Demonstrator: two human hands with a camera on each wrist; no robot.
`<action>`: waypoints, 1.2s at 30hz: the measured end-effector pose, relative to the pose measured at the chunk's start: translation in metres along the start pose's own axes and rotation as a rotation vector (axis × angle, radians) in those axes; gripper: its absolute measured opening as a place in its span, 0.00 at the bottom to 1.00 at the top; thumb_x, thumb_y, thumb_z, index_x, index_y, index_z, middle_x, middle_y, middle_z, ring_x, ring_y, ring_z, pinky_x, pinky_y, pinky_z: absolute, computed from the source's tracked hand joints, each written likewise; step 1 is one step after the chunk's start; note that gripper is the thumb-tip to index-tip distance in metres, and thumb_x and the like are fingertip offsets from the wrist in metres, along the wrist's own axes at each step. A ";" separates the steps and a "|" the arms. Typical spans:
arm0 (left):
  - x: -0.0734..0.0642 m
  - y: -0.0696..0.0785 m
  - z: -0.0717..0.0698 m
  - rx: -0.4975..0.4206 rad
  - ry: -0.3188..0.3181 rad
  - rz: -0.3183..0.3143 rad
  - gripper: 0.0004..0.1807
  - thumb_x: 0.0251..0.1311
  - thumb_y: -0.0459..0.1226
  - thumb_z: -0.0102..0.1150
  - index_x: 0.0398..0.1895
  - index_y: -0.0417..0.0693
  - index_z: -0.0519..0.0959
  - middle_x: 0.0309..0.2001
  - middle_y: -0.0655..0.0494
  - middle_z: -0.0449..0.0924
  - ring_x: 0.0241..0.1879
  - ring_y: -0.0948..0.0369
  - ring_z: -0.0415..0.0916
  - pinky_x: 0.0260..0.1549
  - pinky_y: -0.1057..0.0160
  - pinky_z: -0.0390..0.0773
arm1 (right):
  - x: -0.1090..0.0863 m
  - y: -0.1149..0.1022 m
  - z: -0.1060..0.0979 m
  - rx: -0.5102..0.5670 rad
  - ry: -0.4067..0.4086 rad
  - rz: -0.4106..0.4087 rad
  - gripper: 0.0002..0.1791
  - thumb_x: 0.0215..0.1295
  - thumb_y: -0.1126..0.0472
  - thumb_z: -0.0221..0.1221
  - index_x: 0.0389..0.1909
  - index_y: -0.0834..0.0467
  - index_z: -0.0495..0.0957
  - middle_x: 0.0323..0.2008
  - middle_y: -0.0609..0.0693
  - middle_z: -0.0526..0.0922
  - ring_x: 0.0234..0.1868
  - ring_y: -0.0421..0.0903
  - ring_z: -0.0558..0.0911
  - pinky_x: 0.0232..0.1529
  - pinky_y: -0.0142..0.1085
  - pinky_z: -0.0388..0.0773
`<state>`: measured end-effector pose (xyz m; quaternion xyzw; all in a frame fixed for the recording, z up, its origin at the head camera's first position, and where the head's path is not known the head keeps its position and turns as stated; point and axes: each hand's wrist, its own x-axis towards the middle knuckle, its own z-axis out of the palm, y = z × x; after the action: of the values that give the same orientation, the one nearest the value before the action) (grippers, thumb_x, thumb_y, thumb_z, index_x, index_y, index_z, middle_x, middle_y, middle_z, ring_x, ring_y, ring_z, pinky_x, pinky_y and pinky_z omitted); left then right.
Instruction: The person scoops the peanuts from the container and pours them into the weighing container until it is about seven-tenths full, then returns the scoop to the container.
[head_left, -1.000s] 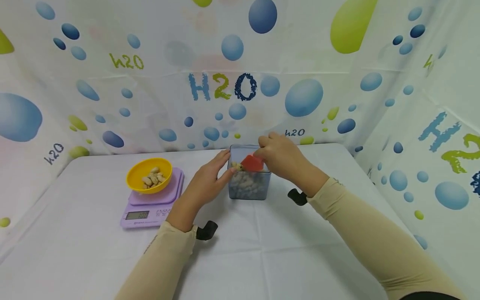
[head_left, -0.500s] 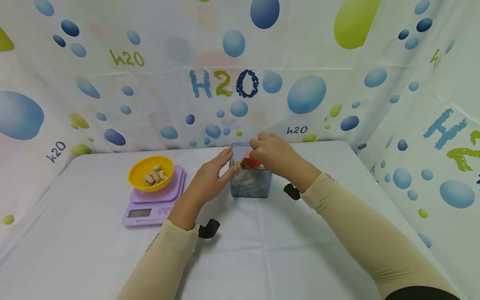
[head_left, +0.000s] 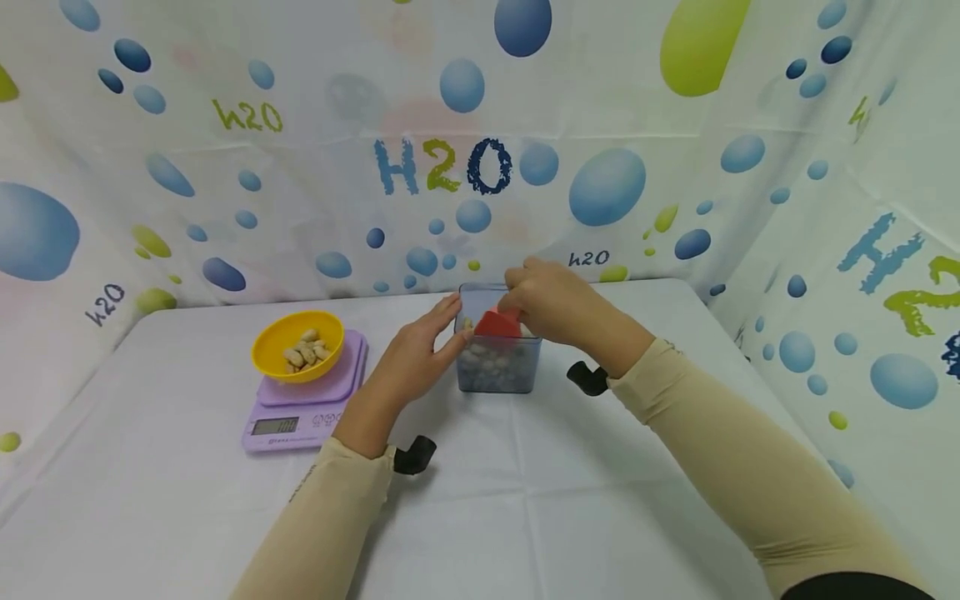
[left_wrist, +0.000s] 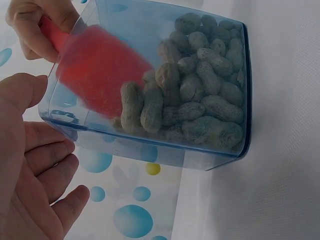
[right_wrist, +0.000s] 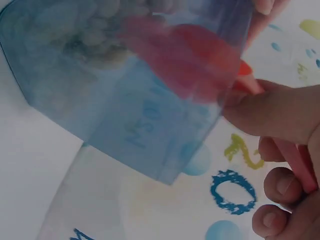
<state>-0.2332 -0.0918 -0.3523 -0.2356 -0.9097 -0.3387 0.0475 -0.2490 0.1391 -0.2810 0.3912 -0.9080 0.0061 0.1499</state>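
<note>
A clear bluish plastic container stands on the table, part filled with unshelled peanuts. My right hand grips the handle of a red scoop from above. The scoop's blade is down inside the container, pointing into the peanuts, as seen through the wall in the left wrist view. My left hand lies along the container's left side, fingers extended and thumb at the front rim. In the right wrist view, fingers of the right hand wrap the scoop's handle.
To the left, a purple kitchen scale carries a yellow bowl with several peanuts in it. Its display is lit. A white cloth covers the table, and a dotted curtain rises behind the container.
The right hand has worked the scoop within the container, tilting its blade and moving slightly left. The left hand has stayed at the container's side; the bowl and scale have not moved.
</note>
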 end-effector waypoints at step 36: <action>0.002 -0.003 0.005 0.006 -0.005 0.004 0.35 0.72 0.56 0.46 0.77 0.56 0.56 0.77 0.63 0.52 0.76 0.58 0.54 0.72 0.50 0.59 | -0.013 0.013 0.024 0.383 -0.111 0.311 0.15 0.61 0.57 0.68 0.48 0.56 0.87 0.35 0.48 0.83 0.37 0.45 0.78 0.37 0.37 0.78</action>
<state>-0.2358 -0.0898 -0.3576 -0.2380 -0.9103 -0.3355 0.0463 -0.2561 0.1545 -0.3065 0.2676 -0.9464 0.1796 0.0200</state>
